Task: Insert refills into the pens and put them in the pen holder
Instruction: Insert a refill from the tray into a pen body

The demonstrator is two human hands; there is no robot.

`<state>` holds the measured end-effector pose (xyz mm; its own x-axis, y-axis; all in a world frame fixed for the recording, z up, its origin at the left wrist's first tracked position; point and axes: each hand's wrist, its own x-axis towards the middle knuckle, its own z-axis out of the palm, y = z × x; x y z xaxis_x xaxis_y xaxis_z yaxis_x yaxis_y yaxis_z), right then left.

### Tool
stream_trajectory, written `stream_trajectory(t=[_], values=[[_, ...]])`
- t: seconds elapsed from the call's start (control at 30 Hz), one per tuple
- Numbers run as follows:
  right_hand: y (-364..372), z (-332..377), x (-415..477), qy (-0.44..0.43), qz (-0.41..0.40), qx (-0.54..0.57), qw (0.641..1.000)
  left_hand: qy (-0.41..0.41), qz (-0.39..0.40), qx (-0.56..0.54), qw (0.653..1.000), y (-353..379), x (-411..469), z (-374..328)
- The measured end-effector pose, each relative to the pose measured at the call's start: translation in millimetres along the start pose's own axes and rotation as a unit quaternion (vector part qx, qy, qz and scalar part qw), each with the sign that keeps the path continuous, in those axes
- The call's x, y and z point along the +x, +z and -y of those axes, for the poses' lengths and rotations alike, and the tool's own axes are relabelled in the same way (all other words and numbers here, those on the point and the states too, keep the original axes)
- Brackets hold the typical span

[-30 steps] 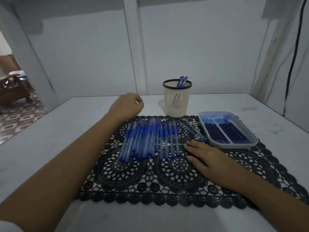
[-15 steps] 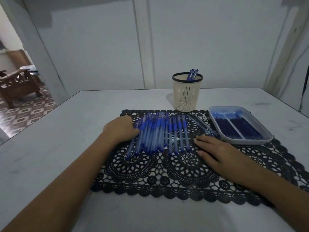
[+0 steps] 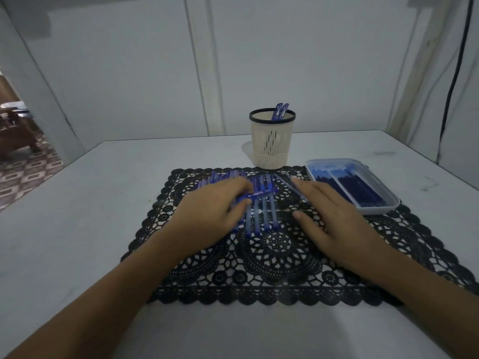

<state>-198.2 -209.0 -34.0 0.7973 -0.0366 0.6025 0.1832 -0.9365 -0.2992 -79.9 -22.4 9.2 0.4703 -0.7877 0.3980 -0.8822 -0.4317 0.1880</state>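
Lace mat [image 3: 280,257], prob. marble table [image 3: 103,203], wall [image 3: 129,73]

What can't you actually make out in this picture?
All in the head view:
- Row of pens: the left hand covers its left part, so there is no counting them.
- Crosswise pen that hand pinches: too blurred to tell whether a refill is inside.
- Refills in the tray: too dark and blurred to count.
- Pen holder: its wall hides all but two pen tops.
- Thin sticks: partly covered by the right hand.

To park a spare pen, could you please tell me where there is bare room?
Free: table left of the mat; mat's near half between the forearms. Crowded: pens under the left hand, right hand, tray, holder.
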Motion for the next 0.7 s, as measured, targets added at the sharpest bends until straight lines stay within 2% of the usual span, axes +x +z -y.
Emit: stream_trajectory(t=[0.1,0.2,0.4,0.57,0.7], values=[[-2,3,0,-0.031,-0.003,-0.040,0.999,0.077,0.006,0.006,0.997,13,-4,-18],[-5,2,0,-0.062,-0.002,-0.059,0.996,0.135,-0.028,-0.011,0.990,23,-5,-22],[-6,-5,0,-0.073,0.001,-0.071,0.995,0.111,-0.042,-0.002,0.993,28,-7,-17],[-2,-2,-3,-0.071,0.085,-0.088,0.990,0.114,-0.027,0.018,0.993,38,-8,-16],[-1,2,-1,-0.043,0.114,-0.083,0.989,0.127,-0.013,0.007,0.992,38,-7,-19]])
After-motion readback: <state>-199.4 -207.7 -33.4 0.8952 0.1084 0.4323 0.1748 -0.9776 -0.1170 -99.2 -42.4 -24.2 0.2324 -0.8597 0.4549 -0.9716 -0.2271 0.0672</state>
